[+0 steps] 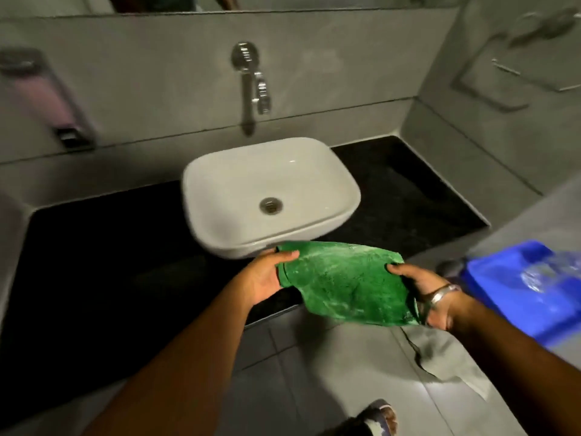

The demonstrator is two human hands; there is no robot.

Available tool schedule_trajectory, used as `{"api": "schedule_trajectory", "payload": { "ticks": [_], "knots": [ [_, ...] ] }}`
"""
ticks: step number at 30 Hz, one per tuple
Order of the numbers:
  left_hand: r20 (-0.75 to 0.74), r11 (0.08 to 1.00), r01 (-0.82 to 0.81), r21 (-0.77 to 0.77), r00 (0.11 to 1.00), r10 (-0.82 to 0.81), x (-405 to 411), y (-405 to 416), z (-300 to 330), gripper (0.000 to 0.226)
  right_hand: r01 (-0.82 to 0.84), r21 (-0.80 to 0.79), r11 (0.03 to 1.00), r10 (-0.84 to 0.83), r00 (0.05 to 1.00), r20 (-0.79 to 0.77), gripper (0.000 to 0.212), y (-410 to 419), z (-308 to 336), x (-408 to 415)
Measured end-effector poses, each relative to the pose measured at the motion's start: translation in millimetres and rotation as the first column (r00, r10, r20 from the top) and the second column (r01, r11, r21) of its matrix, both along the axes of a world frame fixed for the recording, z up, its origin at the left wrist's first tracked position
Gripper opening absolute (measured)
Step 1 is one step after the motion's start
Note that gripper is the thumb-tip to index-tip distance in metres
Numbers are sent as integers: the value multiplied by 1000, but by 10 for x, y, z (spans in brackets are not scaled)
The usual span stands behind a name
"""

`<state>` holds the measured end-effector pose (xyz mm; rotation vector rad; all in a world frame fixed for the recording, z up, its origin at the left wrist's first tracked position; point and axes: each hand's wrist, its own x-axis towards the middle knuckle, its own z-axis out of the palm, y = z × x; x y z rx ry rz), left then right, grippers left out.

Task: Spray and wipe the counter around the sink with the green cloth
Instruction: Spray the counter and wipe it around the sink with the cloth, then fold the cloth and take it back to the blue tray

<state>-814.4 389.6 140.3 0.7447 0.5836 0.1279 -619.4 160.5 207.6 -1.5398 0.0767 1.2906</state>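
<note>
Head view: hands (pixel 265 278) (pixel 421 297) stretch green cloth (pixel 342 284) roughly left-right.

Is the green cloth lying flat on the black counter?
No, the green cloth is held up between the left hand and right hand, at the counter's front edge.

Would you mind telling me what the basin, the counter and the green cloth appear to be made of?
Basin: probably glazed ceramic, white and glossy with highlights.
Counter: likely polished dark stone, black and faintly speckled.
Green cloth: soft fuzzy textile, perhaps microfibre, draping limp.
</note>
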Motion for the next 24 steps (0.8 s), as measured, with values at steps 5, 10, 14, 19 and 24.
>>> {"api": "schedule_trajectory", "payload": {
  "ticks": [5, 10, 14, 19, 24],
  "knots": [
    [-188, 999, 30, -20, 982, -33, 1778, -1137, -57, 29, 312, -10, 950, -312, 949, -30, 27, -1309, -231, 1089],
    [-166, 963, 266, -38, 949, -269, 3182, -2218, -117, 19, 556, -93, 826, -562, 825, -55, 19, -2402, -536, 1957],
    [-251, 914, 356, 196, 919, -304, 4060, -2820, -122, 25, 693, -144, 707, -704, 708, -49, 16, -2936, -693, 2508],
    [-370, 740, 439, 509, 888, -272, 5089, -3155, -303, 25, 810, -164, 562, -820, 572, 17, 14, -3185, -968, 3189],
    [-427, 590, 524, 615, 850, -310, 6045, -3286, -749, 17, 879, -186, 440, -876, 465, 124, 20, -3189, -1290, 3753]
  ]
}}
